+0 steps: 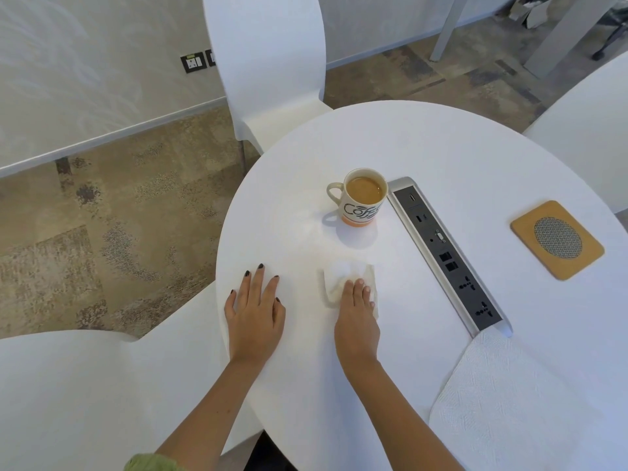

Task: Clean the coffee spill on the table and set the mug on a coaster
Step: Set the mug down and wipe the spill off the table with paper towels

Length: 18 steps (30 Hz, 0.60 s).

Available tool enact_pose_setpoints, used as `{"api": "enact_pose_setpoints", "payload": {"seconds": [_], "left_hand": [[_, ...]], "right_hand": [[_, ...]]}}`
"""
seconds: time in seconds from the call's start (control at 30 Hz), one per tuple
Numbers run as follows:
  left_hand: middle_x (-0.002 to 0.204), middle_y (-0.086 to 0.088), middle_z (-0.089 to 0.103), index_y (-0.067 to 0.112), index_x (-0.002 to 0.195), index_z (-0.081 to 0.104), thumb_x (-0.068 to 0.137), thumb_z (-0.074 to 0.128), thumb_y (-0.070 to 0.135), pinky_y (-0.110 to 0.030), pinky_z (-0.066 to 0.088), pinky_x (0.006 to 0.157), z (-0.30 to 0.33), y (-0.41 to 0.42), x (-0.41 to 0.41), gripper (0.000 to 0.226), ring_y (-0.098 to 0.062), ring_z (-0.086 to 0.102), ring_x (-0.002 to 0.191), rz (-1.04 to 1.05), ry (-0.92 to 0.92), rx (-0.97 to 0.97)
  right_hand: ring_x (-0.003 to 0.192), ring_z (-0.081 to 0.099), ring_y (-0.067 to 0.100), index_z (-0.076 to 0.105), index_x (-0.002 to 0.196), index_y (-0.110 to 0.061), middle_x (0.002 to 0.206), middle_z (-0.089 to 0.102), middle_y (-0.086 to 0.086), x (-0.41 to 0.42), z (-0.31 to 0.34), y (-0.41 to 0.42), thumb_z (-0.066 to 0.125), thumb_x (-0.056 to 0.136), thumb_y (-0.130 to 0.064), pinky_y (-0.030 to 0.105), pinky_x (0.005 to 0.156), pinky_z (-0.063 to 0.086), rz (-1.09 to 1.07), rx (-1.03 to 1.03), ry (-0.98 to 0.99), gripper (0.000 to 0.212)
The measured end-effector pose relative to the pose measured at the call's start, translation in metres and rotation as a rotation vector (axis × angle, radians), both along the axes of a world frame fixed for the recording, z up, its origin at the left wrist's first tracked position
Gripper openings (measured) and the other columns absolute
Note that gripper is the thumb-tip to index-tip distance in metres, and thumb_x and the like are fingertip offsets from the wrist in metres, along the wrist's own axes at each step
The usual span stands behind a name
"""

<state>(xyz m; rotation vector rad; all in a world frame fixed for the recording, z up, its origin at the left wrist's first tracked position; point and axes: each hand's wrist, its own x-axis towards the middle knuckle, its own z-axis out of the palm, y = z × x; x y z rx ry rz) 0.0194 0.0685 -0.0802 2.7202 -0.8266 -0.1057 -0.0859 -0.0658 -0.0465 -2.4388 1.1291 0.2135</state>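
A white mug (360, 198) full of milky coffee, with black lettering and an orange base, stands upright on the round white table (424, 137), handle to the left. A square wooden coaster (530, 232) with a grey mesh disc lies to the far right, apart from the mug. My right hand (356, 317) presses flat on a crumpled white tissue (339, 278) in front of the mug. My left hand (255, 311) rests flat near the table's left edge, fingers spread, holding nothing. No brown spill shows on the surface.
A silver and black power socket strip (448, 256) is set into the table between the mug and the coaster. A white paper towel sheet (509, 402) lies at the near right. White chairs (268, 62) surround the table.
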Motion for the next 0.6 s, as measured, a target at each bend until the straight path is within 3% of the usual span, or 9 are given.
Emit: {"api": "enact_pose_setpoints", "payload": {"seconds": [0.27,0.4,0.47,0.5,0.53,0.6], "left_hand": [[0.153,-0.001,0.037,0.024,0.131,0.051,0.089,0.037,0.024,-0.049,0.027,0.107,0.001,-0.001,0.0,0.044,-0.025,0.033,0.141,0.008,0.015,0.002],[0.153,-0.001,0.037,0.024,0.131,0.05,0.09,0.035,0.025,-0.048,0.026,0.108,0.002,0.0,0.0,0.044,-0.025,0.033,0.141,0.007,0.013,-0.005],[0.153,-0.001,0.037,0.024,0.131,0.05,0.09,0.035,0.025,-0.048,0.026,0.108,0.002,0.0,0.0,0.044,-0.025,0.032,0.141,0.008,0.015,-0.007],[0.153,-0.001,0.037,0.024,0.131,0.05,0.09,0.035,0.025,-0.048,0.026,0.108,0.002,0.0,-0.001,0.044,-0.025,0.032,0.141,0.007,0.015,-0.007],[0.153,-0.001,0.037,0.024,0.131,0.05,0.09,0.035,0.025,-0.048,0.026,0.108,0.002,0.0,-0.001,0.044,-0.025,0.032,0.141,0.007,0.014,-0.008],[0.153,-0.001,0.037,0.023,0.132,0.05,0.09,0.034,0.025,-0.049,0.026,0.108,0.002,-0.001,-0.001,0.044,-0.025,0.032,0.141,0.005,0.013,-0.011]], "right_hand": [[0.146,0.008,0.029,0.016,0.148,-0.009,0.158,0.009,0.014,-0.003,0.003,-0.009,0.038,0.093,0.007,0.037,0.104,0.042,0.148,-0.053,0.063,0.062],[0.142,0.025,0.028,0.041,0.139,-0.007,0.153,0.031,0.012,-0.013,-0.001,-0.018,0.038,0.089,0.01,0.04,0.094,0.046,0.165,-0.033,-0.078,0.053],[0.117,0.056,0.026,0.064,0.111,-0.008,0.126,0.061,0.008,-0.02,-0.002,-0.024,0.044,0.08,0.013,0.03,0.075,0.05,0.145,-0.059,-0.215,0.043],[0.088,0.063,0.025,0.066,0.09,-0.007,0.097,0.068,0.004,-0.024,-0.001,-0.029,0.045,0.075,0.014,0.024,0.062,0.043,0.09,-0.061,-0.288,0.033],[0.063,0.055,0.021,0.06,0.074,-0.005,0.072,0.061,0.0,-0.027,0.002,-0.034,0.044,0.072,0.015,0.023,0.054,0.034,-0.004,-0.029,-0.356,0.026],[0.051,0.035,0.015,0.048,0.064,-0.004,0.054,0.041,-0.002,-0.03,0.011,-0.045,0.037,0.068,0.016,0.026,0.05,0.023,-0.189,0.041,-0.441,0.023]]}}
